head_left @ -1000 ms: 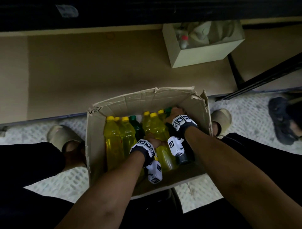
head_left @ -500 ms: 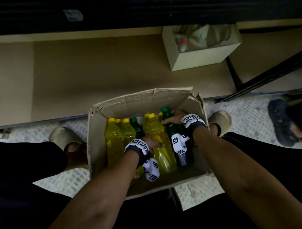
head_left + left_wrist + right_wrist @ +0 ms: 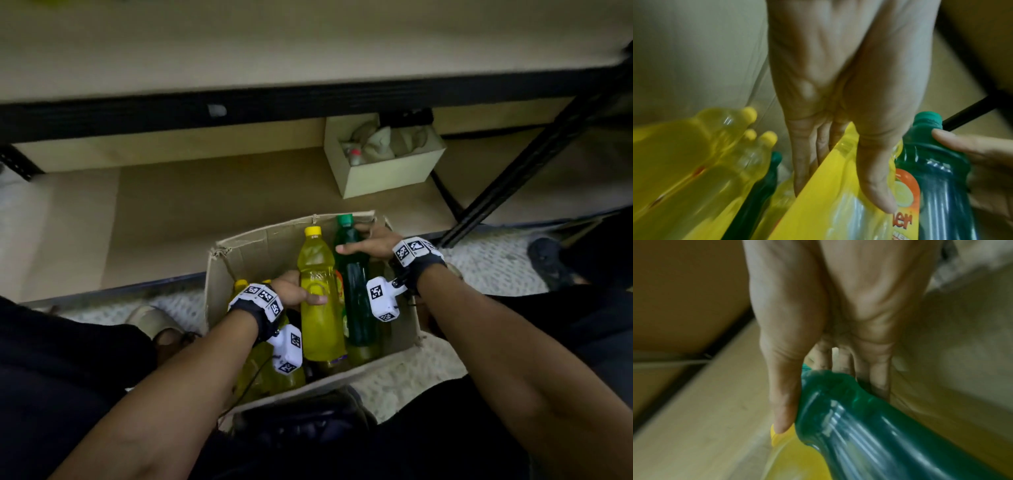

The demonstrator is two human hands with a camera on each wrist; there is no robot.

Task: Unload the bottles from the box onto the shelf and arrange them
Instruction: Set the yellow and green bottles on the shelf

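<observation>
From the head camera, the left hand (image 3: 295, 291) is wrapped around the middle of a yellow bottle (image 3: 320, 301), thumb across its front, with most of the bottle standing above the rim of the cardboard box (image 3: 406, 329). Just right of it, the right hand (image 3: 371, 244) grips the shoulder of a green bottle (image 3: 354, 291), also standing high in the box. Further yellow bottles (image 3: 240, 285) sit low in the box under the left wrist. Beyond both hands lies the lower shelf (image 3: 219, 205), carrying a small open carton (image 3: 387, 174) ahead of the right hand.

The left wrist camera shows fingers behind and thumb in front of the yellow bottle (image 3: 830, 203); the green bottle (image 3: 941, 170) touches it at the thumb side.

In the blurred right wrist camera, thumb and fingers close around the green bottle's (image 3: 859, 426) neck.
</observation>
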